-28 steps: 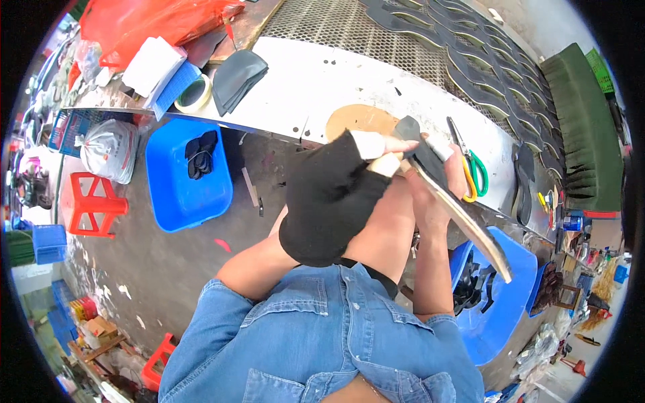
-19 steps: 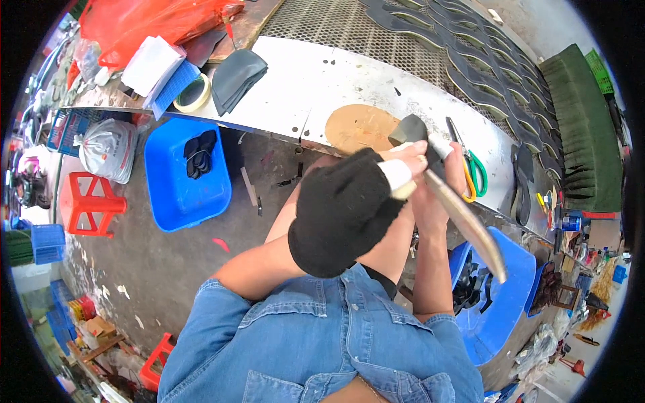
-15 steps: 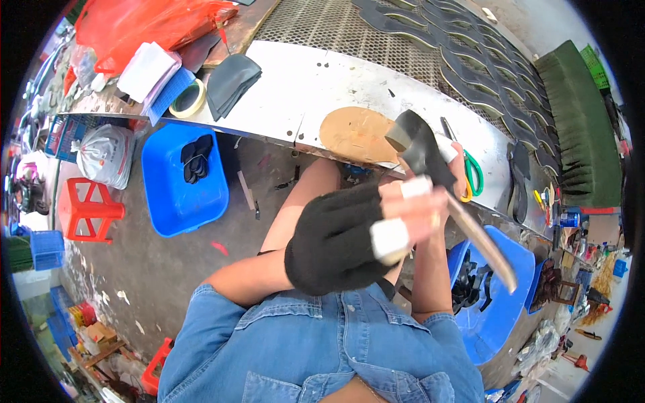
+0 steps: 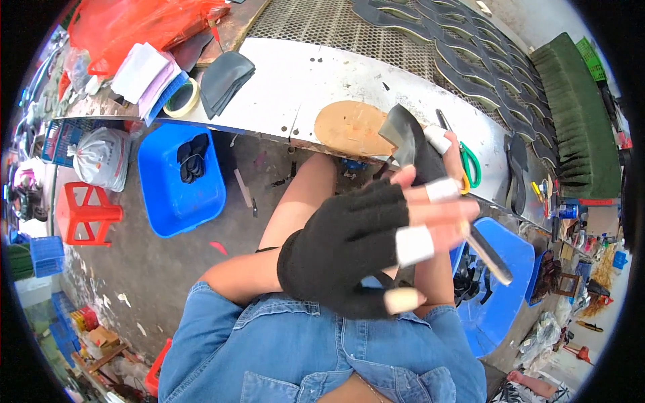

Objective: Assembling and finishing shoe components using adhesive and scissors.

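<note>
Gripping the shoe sole (image 4: pixel 494 258) in my right hand (image 4: pixel 454 159), I see it pass behind my gloved left hand (image 4: pixel 359 248), fingers spread; green-handled scissors (image 4: pixel 476 168) lie just right of my right fingers.

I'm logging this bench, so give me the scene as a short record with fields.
Right hand: partly hidden, its grip closed on a dark sole-shaped piece with a pale edge
Left hand: black fingerless glove, fingers spread in front of that piece; contact unclear
White worktop: tan oval board, scissors with green and yellow handles
Mesh surface: dark wavy-edged pieces in rows
Below worktop: left blue basin and right blue basin, both holding dark items; red stool
</note>
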Action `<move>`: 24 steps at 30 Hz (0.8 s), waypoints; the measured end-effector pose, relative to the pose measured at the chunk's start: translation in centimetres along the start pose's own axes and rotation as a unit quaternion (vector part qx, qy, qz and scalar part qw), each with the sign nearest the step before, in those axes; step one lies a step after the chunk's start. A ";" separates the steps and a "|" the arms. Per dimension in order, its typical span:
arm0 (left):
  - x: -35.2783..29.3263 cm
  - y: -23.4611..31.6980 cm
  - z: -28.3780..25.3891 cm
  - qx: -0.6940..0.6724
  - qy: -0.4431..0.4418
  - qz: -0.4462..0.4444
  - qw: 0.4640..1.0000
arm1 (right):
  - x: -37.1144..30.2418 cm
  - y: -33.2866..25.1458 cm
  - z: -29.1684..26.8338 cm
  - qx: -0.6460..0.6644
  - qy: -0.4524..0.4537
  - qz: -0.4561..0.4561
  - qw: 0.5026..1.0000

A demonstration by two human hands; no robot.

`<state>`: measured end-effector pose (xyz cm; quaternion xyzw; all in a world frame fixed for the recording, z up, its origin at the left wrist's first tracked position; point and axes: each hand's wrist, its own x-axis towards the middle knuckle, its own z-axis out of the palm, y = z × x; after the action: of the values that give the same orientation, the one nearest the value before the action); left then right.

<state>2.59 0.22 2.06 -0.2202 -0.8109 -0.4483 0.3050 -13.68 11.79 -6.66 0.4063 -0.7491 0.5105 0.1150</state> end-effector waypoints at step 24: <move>1.7 -4.2 -0.5 0.036 0.211 -0.129 0.968 | -0.1 -0.3 -1.4 0.391 -0.146 0.198 0.887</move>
<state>-1.13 -2.23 0.94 -0.0025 -0.7654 -0.4906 0.4165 -13.76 13.03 -5.86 0.3312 -0.5617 0.7094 -0.2675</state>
